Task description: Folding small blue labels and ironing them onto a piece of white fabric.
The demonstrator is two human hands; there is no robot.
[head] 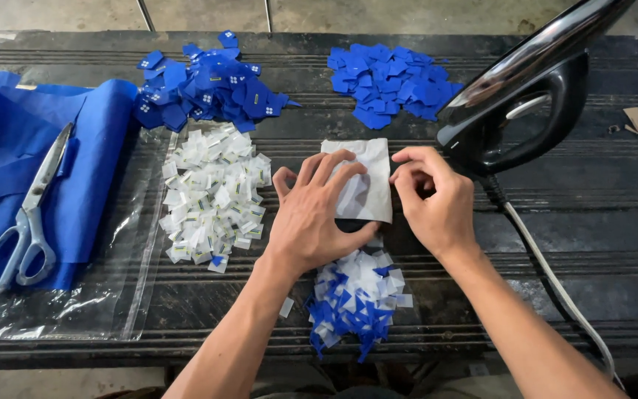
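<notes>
White paper point(367, 174) lies mid-table, pinned under both hands. Left hand point(317, 214) rests flat on it, fingers spread wide; right hand point(433, 196) curls at its right edge, fingers bent in, perhaps pinching something small, though I can't quite tell. Just near of them sits a heap of blue-and-white scraps point(356, 299). White tags point(212, 196) pile to the left, blue tags point(208, 89) far left, blue squares point(393, 81) far centre. An iron point(533, 92) stands right; scissors point(27, 214) lie on blue cloth point(9, 140) far left.
</notes>
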